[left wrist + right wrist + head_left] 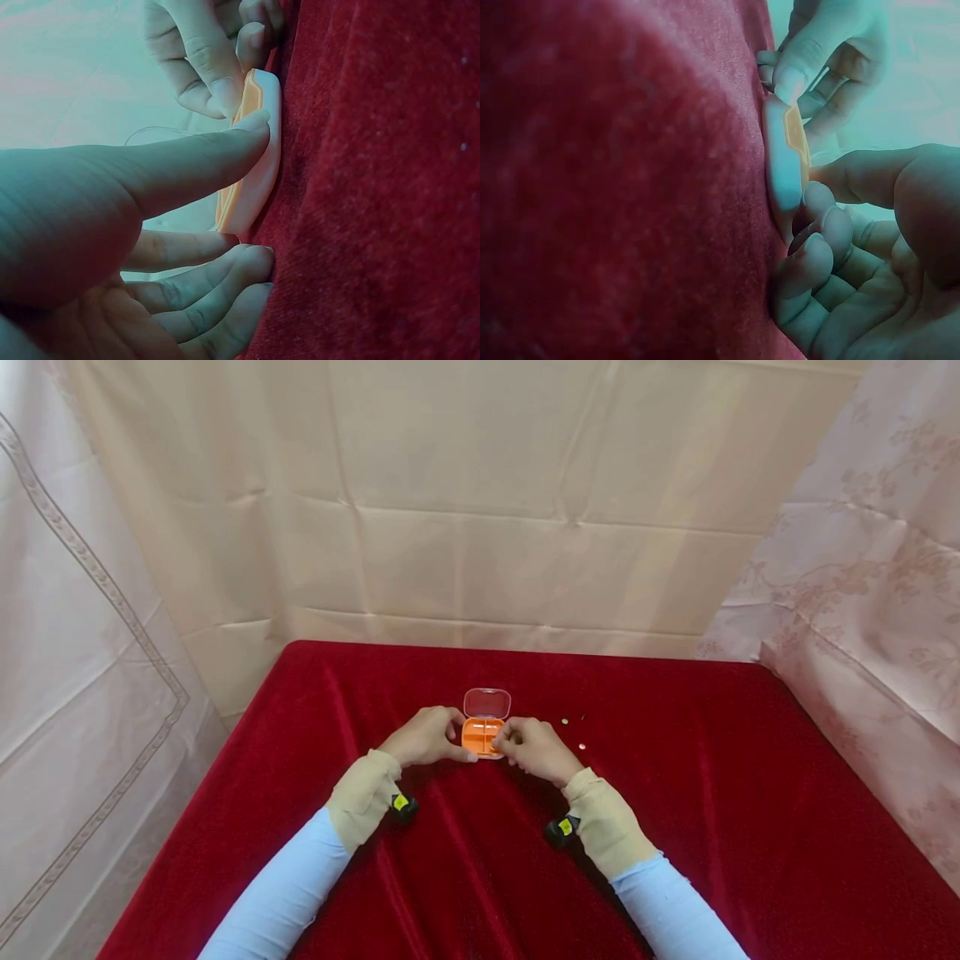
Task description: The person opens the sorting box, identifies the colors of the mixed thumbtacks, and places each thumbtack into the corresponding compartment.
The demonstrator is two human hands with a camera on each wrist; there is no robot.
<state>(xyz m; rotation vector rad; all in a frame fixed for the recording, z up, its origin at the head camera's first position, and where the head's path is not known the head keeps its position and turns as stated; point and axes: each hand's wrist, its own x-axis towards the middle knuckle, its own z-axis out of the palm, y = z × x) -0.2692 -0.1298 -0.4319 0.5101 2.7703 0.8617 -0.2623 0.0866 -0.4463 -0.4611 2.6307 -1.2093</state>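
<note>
A small pill box [474,742] with an orange divided inside lies on the red cloth, its clear lid [487,702] raised at the back. From the left, my left hand [426,737] holds the box between thumb and fingers; in the left wrist view the thumb [217,154] lies along its white front wall. Over the right-hand compartments is my right hand [536,748], fingers curled and thumb tip at the orange rim. Whether anything is pinched there is hidden. In the right wrist view the right thumb [862,176] reaches the box's edge.
A pale tablet [565,721] and another whitish-red tablet [582,747] lie right of the right hand. A tiny dark speck [582,717] is near them. Red velvet cloth [675,760] covers the table, with curtains [480,527] behind and at both sides.
</note>
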